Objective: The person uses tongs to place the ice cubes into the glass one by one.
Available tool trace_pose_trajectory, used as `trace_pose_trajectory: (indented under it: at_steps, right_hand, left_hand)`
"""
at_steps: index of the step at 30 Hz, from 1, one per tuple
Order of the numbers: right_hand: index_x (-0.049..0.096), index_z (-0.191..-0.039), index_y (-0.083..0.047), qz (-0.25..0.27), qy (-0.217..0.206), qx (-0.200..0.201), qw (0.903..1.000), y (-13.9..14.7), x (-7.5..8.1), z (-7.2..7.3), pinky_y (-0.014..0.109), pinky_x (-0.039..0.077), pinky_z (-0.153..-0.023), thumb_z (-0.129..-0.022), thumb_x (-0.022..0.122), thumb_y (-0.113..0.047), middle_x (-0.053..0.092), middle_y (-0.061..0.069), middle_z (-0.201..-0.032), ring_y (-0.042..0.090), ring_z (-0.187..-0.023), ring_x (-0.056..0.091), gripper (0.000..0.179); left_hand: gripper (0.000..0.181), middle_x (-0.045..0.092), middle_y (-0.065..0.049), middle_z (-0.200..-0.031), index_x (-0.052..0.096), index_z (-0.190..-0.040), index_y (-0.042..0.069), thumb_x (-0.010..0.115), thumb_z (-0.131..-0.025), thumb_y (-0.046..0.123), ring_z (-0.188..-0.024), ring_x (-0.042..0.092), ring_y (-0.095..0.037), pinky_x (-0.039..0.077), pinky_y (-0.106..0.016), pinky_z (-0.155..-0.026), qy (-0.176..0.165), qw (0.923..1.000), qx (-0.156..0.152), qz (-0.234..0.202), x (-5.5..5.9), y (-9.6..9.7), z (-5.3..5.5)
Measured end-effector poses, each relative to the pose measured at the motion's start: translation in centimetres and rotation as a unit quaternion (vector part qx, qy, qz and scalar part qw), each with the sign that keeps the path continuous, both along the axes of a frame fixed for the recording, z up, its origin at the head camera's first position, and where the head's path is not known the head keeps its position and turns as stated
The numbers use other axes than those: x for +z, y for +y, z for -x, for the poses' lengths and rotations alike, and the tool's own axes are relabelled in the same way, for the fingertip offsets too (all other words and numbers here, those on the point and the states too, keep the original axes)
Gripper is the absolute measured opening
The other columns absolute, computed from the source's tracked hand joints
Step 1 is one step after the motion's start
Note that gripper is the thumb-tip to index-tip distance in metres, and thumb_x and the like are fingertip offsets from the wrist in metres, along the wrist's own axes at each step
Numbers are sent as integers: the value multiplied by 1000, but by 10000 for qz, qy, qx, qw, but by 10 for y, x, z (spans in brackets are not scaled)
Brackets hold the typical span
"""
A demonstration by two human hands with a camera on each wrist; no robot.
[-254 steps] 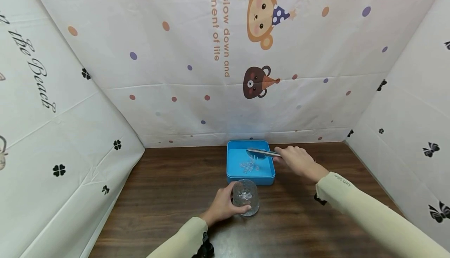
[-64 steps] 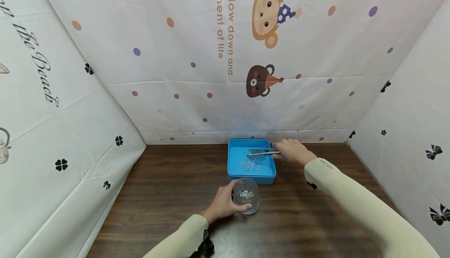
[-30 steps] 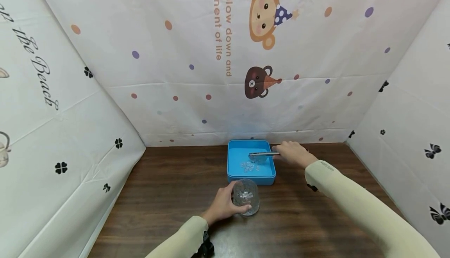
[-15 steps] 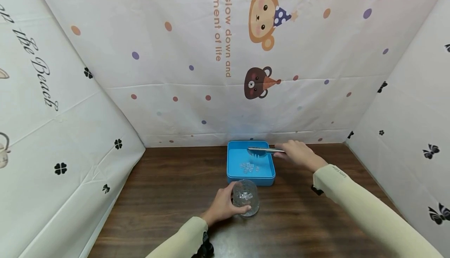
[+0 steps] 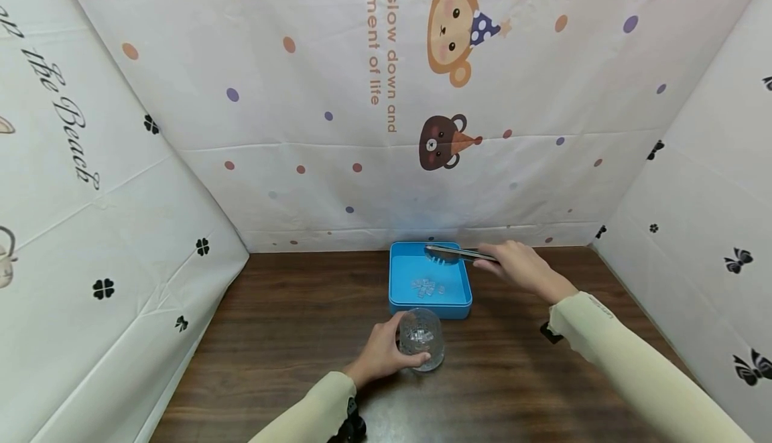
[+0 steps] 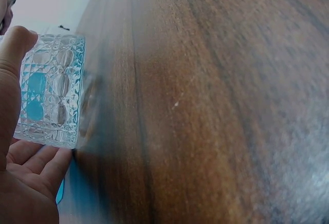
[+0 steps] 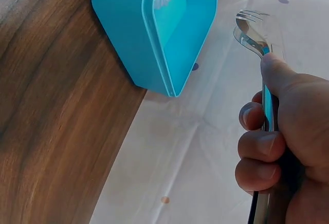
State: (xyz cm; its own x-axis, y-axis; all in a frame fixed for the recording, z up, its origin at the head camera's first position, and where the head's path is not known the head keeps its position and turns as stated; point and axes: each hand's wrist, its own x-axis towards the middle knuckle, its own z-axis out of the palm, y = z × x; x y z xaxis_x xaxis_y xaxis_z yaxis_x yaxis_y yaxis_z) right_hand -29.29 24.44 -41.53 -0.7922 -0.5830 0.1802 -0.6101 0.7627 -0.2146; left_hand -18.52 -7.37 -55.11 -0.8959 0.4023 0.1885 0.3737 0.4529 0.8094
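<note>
My left hand (image 5: 381, 350) holds a clear, cut-patterned glass (image 5: 429, 329) upright on the table, thumb on the near side. In the left wrist view the thumb and fingers curve around the glass (image 6: 61, 88); clear pieces show inside it from above. My right hand (image 5: 517, 269) grips metal serving tongs (image 5: 467, 253), their head above the back of a shallow blue box (image 5: 431, 310). Small clear cubes (image 5: 425, 287) lie in the box. In the right wrist view the tongs (image 7: 250, 34) show a forked end and a rounded end; whether they pinch a cube I cannot tell.
The dark wooden table (image 5: 301, 322) runs back to a white printed cloth wall (image 5: 301, 128). Cloth side walls (image 5: 120, 242) stand at left and right. The blue box sits at the table's back edge, just behind the glass.
From low over the cubes, my right hand has drawn the tongs up and slightly right, toward the box's back. The left hand and glass have stayed put.
</note>
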Motion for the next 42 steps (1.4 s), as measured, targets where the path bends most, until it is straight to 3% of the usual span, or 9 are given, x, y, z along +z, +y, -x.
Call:
trace_pose_trajectory:
  at_steps: [7, 16, 23, 30, 42]
  right_hand:
    - [70, -118, -7, 88, 48, 72, 9999, 2, -2, -4, 33, 49, -57, -103, 64, -31, 59, -7, -65, 2, -53, 51, 29]
    - [66, -101, -15, 8, 143, 81, 9999, 2, -1, -11, 28, 42, -53, -103, 65, -32, 44, -12, -58, 3, -49, 44, 18]
    - [68, -101, -15, 15, 334, 196, 9992, 1, 3, -20, 30, 46, -57, -101, 68, -30, 51, -13, -63, -1, -52, 46, 15]
    - [57, -87, -22, 15, 444, 392, 9982, -1, 10, -35, 25, 36, -52, -101, 67, -31, 39, -14, -59, 0, -49, 37, 20]
    - [54, -86, -24, 11, 359, 681, 9970, -3, 16, -64, 22, 32, -49, -99, 70, -27, 35, -16, -60, -2, -50, 32, 22]
  left_hand:
    - [78, 69, -2, -123, 53, -143, 14, 84, -82, 50, -103, 67, -9, 56, -27, -84, 9, 10000, 1, 21, 2, 0, 1]
    - [78, 69, -3, -124, 53, -143, 14, 84, -82, 50, -104, 67, -9, 56, -27, -84, -41, 10000, -18, 22, 1, 0, 0]
    - [79, 68, -2, -124, 52, -144, 14, 83, -82, 52, -104, 66, -8, 56, -27, -84, -57, 9999, 8, 108, 1, 0, 0]
    - [78, 68, -2, -125, 53, -143, 14, 84, -82, 52, -106, 66, -9, 56, -27, -85, -59, 9999, 7, 101, 2, 0, -1]
    - [78, 69, -1, -123, 53, -143, 14, 83, -82, 52, -102, 66, -7, 56, -28, -83, -77, 9999, 6, 98, 3, -1, -1]
